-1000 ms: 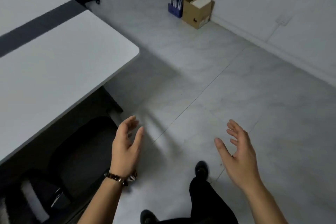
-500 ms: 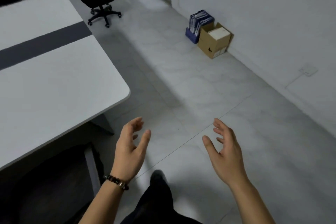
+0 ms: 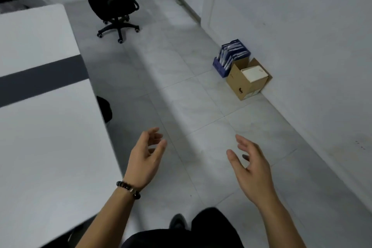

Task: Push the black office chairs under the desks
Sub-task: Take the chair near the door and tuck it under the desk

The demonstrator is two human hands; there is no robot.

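Observation:
A black office chair [image 3: 113, 4] on castors stands out on the tiled floor at the top, apart from the white desk [image 3: 40, 137] that fills the left side. A dark rounded piece of another chair [image 3: 104, 109] pokes out from under the desk's right edge. My left hand [image 3: 146, 157], with a bead bracelet on its wrist, hovers over the floor beside the desk, fingers apart and empty. My right hand [image 3: 251, 165] floats further right, likewise spread and holding nothing. Both hands are far from the standing chair.
A cardboard box [image 3: 246, 81] and a blue file holder [image 3: 229, 57] with papers sit against the right wall [image 3: 302, 26]. A dark strip [image 3: 40, 79] crosses the desk top. My dark trousers and a shoe [image 3: 178, 222] show at the bottom. Open floor runs towards the chair.
The view has swung up and forward along the desk: the far chair is now fully in sight and the chair tucked under the desk has dropped out of view. Both hands stay open.

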